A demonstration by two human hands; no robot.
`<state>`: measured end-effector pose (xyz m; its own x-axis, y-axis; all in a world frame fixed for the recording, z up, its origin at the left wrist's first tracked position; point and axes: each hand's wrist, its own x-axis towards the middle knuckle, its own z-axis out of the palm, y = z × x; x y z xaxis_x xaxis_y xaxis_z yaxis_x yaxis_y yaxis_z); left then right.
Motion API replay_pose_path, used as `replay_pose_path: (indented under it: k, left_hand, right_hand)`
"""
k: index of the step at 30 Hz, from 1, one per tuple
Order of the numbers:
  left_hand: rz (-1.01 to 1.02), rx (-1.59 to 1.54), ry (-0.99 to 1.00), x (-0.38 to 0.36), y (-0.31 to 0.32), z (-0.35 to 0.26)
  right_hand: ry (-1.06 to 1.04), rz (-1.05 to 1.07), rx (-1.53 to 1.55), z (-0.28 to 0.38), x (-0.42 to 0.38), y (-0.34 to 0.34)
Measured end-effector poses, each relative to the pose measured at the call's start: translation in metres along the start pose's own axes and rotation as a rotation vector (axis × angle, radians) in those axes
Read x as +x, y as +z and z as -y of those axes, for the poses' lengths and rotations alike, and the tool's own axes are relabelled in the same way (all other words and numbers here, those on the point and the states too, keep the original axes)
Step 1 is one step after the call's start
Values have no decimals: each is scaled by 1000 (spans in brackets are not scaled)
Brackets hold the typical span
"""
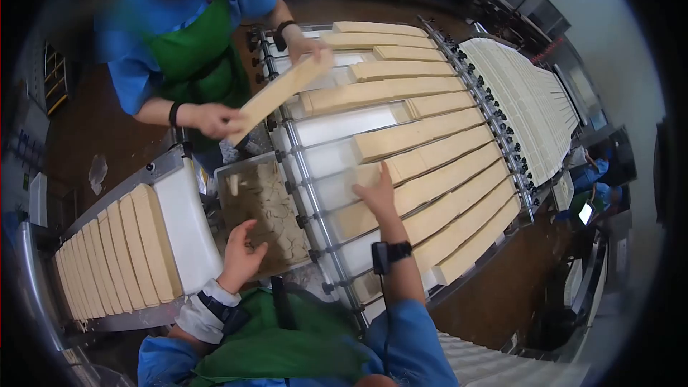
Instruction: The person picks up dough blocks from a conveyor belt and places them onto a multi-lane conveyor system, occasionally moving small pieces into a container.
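My right hand is over the dough strips on the conveyor, fingers apart, at the end of a pale dough strip; whether it touches the strip is hard to tell. My left hand hovers empty with curled, spread fingers near the lower left edge of a bin of dough scraps. Several long dough strips lie side by side on the conveyor, under metal rails. Across from me, a co-worker's two hands hold a loose dough strip at its ends.
At the left, several dough strips lie in a row on a second belt. A metal rail with black knobs crosses the conveyor's near end. The co-worker in a green apron stands opposite. More people are at the far right.
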<state>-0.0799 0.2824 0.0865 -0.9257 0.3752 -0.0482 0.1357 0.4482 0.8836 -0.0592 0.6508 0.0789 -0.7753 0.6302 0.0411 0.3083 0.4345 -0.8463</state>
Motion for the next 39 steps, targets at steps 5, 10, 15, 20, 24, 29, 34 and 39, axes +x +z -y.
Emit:
replay_pose_path:
  k: [5, 10, 15, 20, 24, 29, 34, 39]
  left_hand:
    - [22, -49, -9, -5, -1, -1]
    - [53, -17, -24, -8, -1, -1]
    - [33, 51, -5, -8, -10, -5]
    - [-212, -32, -69, -28, -33, 44]
    - [-445, -124, -316, -73, -55, 103]
    - [-572, -258, -553, -138, -75, 129]
    - [-508, -576, -780, -153, -106, 118]
    - [-406, -1109, -859, -150, -133, 119]
  right_hand:
    - [16, 71, -559, 5, -4, 23]
    - [43, -9, -895, 26, -10, 35]
    - [169, -111, -905, -17, 18, 39]
    - [167, -26, -1006, 36, 8, 34]
    - [-314, -12, -790, 71, -14, 104]
    - [-811, 532, -308, 141, -88, 252]
    - [-1024, 734, -248, 200, -132, 391]
    - [-1049, 664, -464, 203, -140, 459]
